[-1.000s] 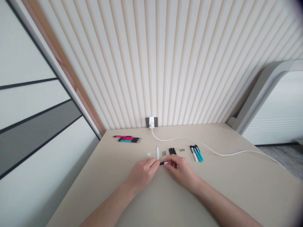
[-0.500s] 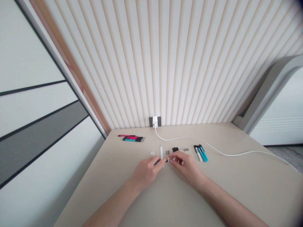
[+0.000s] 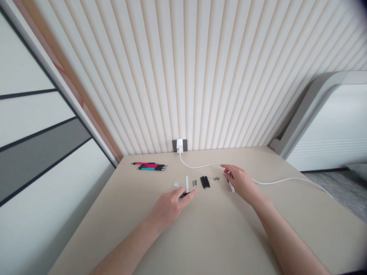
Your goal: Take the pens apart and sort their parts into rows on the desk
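My left hand (image 3: 169, 206) is closed around a blue-and-black pen piece (image 3: 184, 195), mostly hidden by the fingers, low over the table. To the right, my right hand (image 3: 241, 182) is over the pen barrels, its fingers curled with a small pale bit at the tips that I cannot make out. A white barrel (image 3: 231, 186) shows below it; the teal ones are hidden. Between the hands lie thin white refills (image 3: 187, 183), small grey springs (image 3: 194, 183), several black grips (image 3: 205, 182) and small metal tips (image 3: 216, 178). Small white pieces (image 3: 176, 184) lie by my left hand.
Several red, blue and black pens (image 3: 149, 166) lie at the back left of the table (image 3: 183, 236). A white charger (image 3: 179, 145) is plugged in at the ribbed wall, and its cable (image 3: 282, 181) runs rightward across the table, passing behind my right hand.
My right hand has left the piece at my left hand and moved right, over the pen barrels. My left hand keeps its hold. The view has shifted slightly to the right.
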Demonstrator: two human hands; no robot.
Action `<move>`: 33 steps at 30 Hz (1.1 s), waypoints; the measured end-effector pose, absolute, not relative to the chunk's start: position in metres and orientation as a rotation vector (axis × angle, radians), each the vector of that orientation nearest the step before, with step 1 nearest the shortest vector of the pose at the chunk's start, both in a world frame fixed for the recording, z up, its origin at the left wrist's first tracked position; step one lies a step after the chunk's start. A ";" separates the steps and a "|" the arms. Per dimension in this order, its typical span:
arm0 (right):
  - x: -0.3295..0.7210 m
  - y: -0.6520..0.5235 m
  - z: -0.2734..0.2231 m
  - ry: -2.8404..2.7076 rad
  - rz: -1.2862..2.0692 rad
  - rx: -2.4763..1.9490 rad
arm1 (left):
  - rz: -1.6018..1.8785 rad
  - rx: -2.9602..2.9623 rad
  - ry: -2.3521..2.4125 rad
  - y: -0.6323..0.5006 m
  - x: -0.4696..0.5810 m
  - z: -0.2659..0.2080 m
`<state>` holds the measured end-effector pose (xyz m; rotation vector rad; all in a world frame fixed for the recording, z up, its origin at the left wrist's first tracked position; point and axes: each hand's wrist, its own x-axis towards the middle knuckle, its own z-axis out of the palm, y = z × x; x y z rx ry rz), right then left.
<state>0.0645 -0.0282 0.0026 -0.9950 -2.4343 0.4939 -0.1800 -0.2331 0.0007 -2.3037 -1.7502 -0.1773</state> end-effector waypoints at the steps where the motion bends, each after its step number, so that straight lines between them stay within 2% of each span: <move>1: 0.065 -0.028 0.001 -2.469 0.475 -1.012 | -0.166 -2.299 -1.754 -0.233 -0.180 0.001; 8: 0.060 -0.037 -0.002 -2.654 0.421 -1.031 | -0.108 -2.291 -1.777 -0.234 -0.178 0.004; 24: 0.058 -0.038 -0.006 -2.658 0.420 -0.992 | -0.108 -2.287 -1.762 -0.233 -0.178 0.001; 33: 0.055 -0.031 -0.011 -2.648 0.298 -1.007 | -0.100 -2.306 -1.765 -0.233 -0.178 0.003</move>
